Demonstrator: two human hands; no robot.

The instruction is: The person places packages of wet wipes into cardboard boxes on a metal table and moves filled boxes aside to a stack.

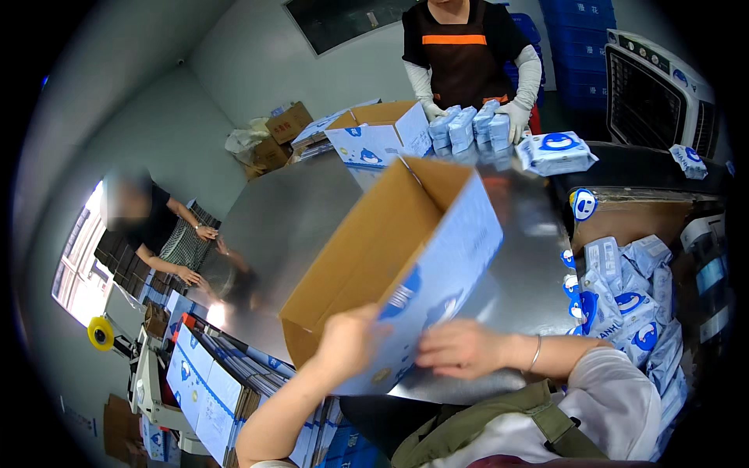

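An empty cardboard box (367,249), brown inside and light blue with dark blue whale pictures outside, is tilted above the near part of the metal table (269,203). Its open top faces up and left. My left hand (351,343) is closed on the near end of the box at its upper edge, fingers partly blurred. Against the printed outer side, near the lower edge, my right hand (462,349) holds the box with bent fingers. The box's underside is hidden.
Across the table a gloved co-worker (456,47) handles light blue packs (462,129) beside another open box (382,132). Folded cartons (203,382) stand at my left. Many packs (624,296) fill a bin at right. Another person (148,222) works at far left.
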